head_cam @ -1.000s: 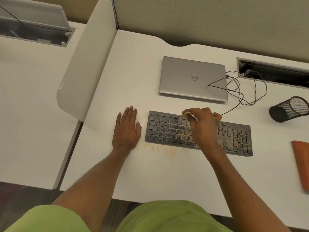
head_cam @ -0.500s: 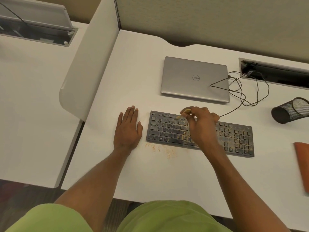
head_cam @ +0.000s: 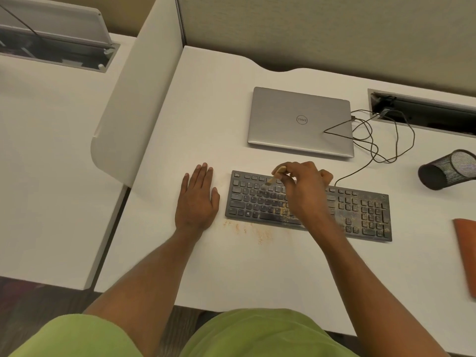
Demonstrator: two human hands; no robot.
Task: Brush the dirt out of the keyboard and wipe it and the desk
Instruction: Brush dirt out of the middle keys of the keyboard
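Seen from above: a white counter [head_cam: 231, 266], near edge running across the bottom just ahead of green-clad knees, left edge closed off by a curved divider panel [head_cam: 134, 112]. Broad bare stretch between the near edge and the black keyboard [head_cam: 365, 215]; more bare surface behind and to the left of it. Keyboard lying mid-counter, slightly slanted, dusted with tan grit thickest over the right half and by the space bar; a scatter of the same crumbs [head_cam: 252, 231] on the counter along its front edge. Left hand [head_cam: 197, 202] flat on the counter just left of the keyboard, not touching it, fingers [head_cam: 203, 173] straight and pressed together. Right hand [head_cam: 304, 191] above the keyboard's middle, fingers [head_cam: 286, 173] pinching a small tan brush [head_cam: 277, 175], bristle end down on the upper key rows. Behind, a closed silver laptop [head_cam: 300, 122] with a looping cable [head_cam: 371, 140]; to the right, a tipped mesh pen cup [head_cam: 445, 170] and an orange cloth [head_cam: 466, 253] at the frame edge. Compared with a second ago: brush tipped from nearly flat to a slant, left hand unmoved.
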